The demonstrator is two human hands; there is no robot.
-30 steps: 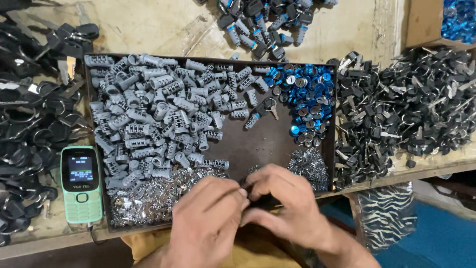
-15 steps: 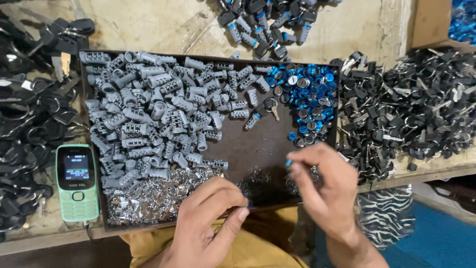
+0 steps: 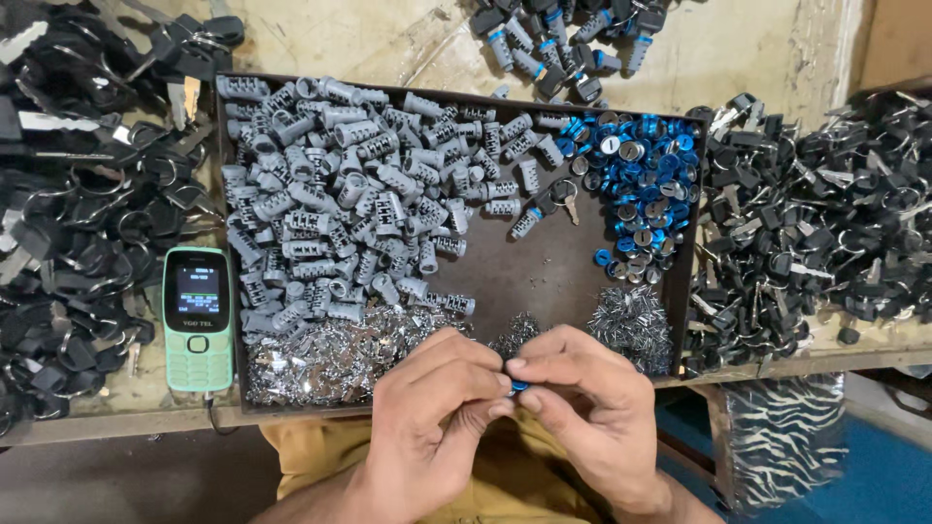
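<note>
1. Far left: heap of black keys (image 3: pixel 68 252) on the bench, green phone (image 3: pixel 197 318) just beside the tray (image 3: pixel 544 281).
2. Tray left: grey lock cylinders (image 3: pixel 359 204), silver metal bits (image 3: pixel 330 354) below.
3. Near edge, centre: left hand (image 3: pixel 437 408) and right hand (image 3: pixel 582 398) fingertips meeting, both pinched on a small blue cap (image 3: pixel 518 386).
4. Tray right: blue caps (image 3: pixel 641 184). Further right: black key parts (image 3: pixel 825 233).
</note>
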